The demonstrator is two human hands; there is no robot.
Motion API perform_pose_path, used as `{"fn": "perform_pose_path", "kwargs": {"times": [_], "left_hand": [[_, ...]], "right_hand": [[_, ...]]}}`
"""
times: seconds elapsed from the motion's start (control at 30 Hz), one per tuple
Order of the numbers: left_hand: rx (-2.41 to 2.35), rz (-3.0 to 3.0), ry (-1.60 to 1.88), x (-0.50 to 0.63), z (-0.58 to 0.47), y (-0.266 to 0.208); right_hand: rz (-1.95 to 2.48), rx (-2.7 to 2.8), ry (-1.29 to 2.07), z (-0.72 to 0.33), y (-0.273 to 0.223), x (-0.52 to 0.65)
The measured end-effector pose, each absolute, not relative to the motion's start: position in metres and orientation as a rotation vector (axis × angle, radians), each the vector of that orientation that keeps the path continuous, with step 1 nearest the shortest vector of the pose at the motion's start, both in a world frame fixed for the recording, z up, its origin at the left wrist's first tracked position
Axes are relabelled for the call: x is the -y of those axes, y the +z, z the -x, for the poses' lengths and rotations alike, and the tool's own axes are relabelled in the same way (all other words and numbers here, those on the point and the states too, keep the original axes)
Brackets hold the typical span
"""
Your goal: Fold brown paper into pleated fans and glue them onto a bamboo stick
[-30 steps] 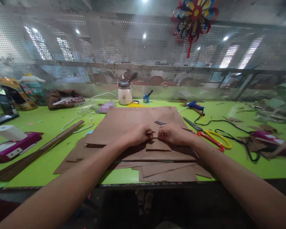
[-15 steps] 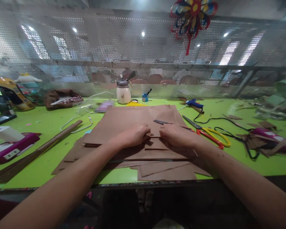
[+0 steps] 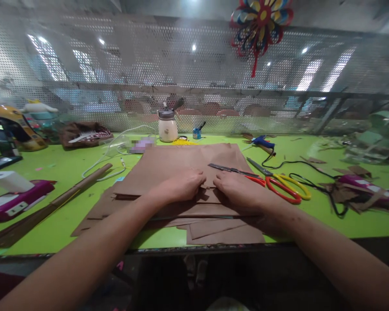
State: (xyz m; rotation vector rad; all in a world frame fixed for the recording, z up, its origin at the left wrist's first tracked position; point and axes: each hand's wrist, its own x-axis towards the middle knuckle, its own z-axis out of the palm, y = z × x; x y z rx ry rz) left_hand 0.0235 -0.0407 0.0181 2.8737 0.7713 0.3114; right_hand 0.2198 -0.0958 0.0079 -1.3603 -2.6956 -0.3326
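Both hands work close together above a stack of brown paper sheets (image 3: 168,162). My left hand (image 3: 190,182) is closed, its fingers curled on a small folded piece of brown paper (image 3: 207,189). My right hand (image 3: 228,183) is closed too, fingertips pinching the other side of that piece; its fingers partly hide the hold. Just behind my right hand lies a long dark blade with a red end (image 3: 225,167), partly covered by the hand. Scissors with red and yellow loops (image 3: 291,185) rest right of it. More brown sheets (image 3: 227,231) lie at the table's front edge.
On the green table (image 3: 61,164) are a brown roll (image 3: 81,185), a purple power strip (image 3: 35,194) and a white cable. A jug (image 3: 167,127), a blue bottle (image 3: 197,133) and a blue glue gun (image 3: 262,141) stand or lie behind. Paper scraps (image 3: 346,194) and black cords lie right.
My right hand has shifted slightly left and down, uncovering more of the dark blade and its red end. The small paper piece between my hands now sits lower and tilted.
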Motion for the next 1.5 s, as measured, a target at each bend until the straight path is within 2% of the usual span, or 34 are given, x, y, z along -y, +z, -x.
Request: {"fn": "perform_pose_path", "kwargs": {"times": [0.37,1.0,1.1,1.2,1.3,1.5], "left_hand": [[-0.857,-1.924,0.567,0.024,-0.026,0.014],[-0.722,-1.445,0.431,0.036,-0.026,0.015],[-0.741,-1.483,0.432,0.033,-0.023,0.013],[-0.773,-1.623,0.443,0.031,-0.022,0.012],[-0.743,-1.77,0.471,0.033,-0.024,0.014],[-0.766,-2.064,0.484,0.041,-0.027,0.02]], "right_hand": [[1.317,2.552,-0.472,-0.206,0.02,0.107],[1.258,2.398,-0.483,-0.205,0.02,0.101],[1.171,2.309,-0.275,-0.21,0.022,0.095],[1.081,2.22,0.107,-0.214,0.025,0.089],[1.181,2.168,0.456,-0.218,0.026,0.086],[1.331,2.064,0.677,-0.22,0.022,0.085]]}}
